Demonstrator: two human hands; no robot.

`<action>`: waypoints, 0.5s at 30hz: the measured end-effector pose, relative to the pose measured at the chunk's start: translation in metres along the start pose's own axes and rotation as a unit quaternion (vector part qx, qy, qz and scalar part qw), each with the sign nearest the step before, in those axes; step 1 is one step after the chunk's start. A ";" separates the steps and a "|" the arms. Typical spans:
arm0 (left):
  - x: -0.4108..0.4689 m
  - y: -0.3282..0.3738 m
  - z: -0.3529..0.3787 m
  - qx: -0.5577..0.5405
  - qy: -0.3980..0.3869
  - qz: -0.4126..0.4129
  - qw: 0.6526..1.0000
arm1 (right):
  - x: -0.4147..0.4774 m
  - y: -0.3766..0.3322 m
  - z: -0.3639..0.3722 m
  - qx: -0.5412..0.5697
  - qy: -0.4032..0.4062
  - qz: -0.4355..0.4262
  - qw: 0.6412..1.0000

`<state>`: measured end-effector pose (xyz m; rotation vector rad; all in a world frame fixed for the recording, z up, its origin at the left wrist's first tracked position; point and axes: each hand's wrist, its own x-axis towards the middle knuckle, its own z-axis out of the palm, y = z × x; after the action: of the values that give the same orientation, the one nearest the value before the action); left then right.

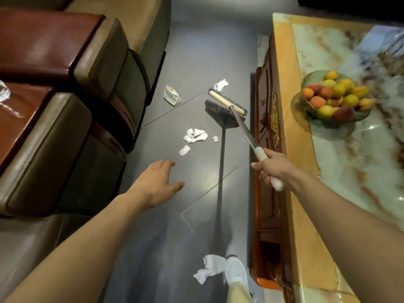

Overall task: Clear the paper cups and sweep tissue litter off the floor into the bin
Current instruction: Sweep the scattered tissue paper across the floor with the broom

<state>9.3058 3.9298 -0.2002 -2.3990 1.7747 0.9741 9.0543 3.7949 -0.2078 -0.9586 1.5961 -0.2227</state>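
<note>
Floor (pixel 196 51) of grey tile runs between a brown and olive sofa (pixel 54 62) on the left and a marble-topped bench (pixel 349 162) on the right, which carries a fruit bowl (pixel 341 124). A broom (pixel 227 103) reaches out over the floor just beside the bench, its shadow falling apart from its bristled head. The right hand (pixel 273 167) grips the pale end of the broom handle, fingers curled round it. The left hand (pixel 157 184) hangs over the floor, fingers spread, holding nothing. Tissue litter lies on the floor: a wad (pixel 209 270) by a pale shoe (pixel 236 274), a crumpled cluster (pixel 195 135) between the left hand and the broom head, a wrapper (pixel 172 95) near the sofa, and a scrap (pixel 220 84) at the broom head.
</note>
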 end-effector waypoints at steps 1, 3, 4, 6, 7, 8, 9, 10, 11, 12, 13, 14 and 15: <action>0.013 0.007 -0.003 -0.005 0.008 -0.007 1.000 | 0.019 -0.013 -0.008 -0.007 0.000 0.001 1.000; 0.039 0.021 -0.008 -0.018 0.021 -0.023 0.999 | 0.059 -0.040 -0.023 -0.013 0.007 0.002 1.000; 0.051 0.027 -0.011 -0.021 0.024 -0.028 0.999 | 0.077 -0.052 -0.028 -0.011 0.010 0.000 1.000; 0.077 0.037 -0.015 -0.026 0.029 -0.036 0.999 | 0.110 -0.074 -0.037 -0.013 0.006 -0.007 1.000; 0.090 0.041 -0.017 -0.029 0.033 -0.041 0.998 | 0.127 -0.084 -0.041 -0.012 0.007 -0.011 1.000; 0.102 0.044 -0.018 -0.034 0.039 -0.047 0.998 | 0.143 -0.092 -0.043 -0.011 0.011 -0.014 1.000; 0.113 0.047 -0.018 -0.041 0.045 -0.052 0.997 | 0.159 -0.099 -0.045 -0.008 0.016 -0.019 1.000; 0.124 0.048 -0.018 -0.049 0.053 -0.056 0.996 | 0.175 -0.105 -0.045 -0.005 0.018 -0.024 1.000; 0.134 0.049 -0.016 -0.055 0.058 -0.060 0.995 | 0.189 -0.109 -0.043 -0.003 0.020 -0.026 0.999; 0.142 0.050 -0.015 -0.058 0.060 -0.063 0.995 | 0.202 -0.113 -0.041 -0.004 0.024 -0.028 0.999; 0.150 0.051 -0.012 -0.057 0.059 -0.066 0.994 | 0.214 -0.116 -0.039 -0.008 0.029 -0.029 0.999; 0.157 0.052 -0.009 -0.055 0.057 -0.069 0.994 | 0.225 -0.119 -0.036 -0.011 0.029 -0.027 0.999; 0.164 0.051 -0.006 -0.051 0.054 -0.070 0.995 | 0.235 -0.121 -0.034 -0.014 0.027 -0.022 0.999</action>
<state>9.2920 3.7672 -0.2553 -2.6453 1.5967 0.9588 9.0886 3.5459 -0.2954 -1.0179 1.6318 -0.2602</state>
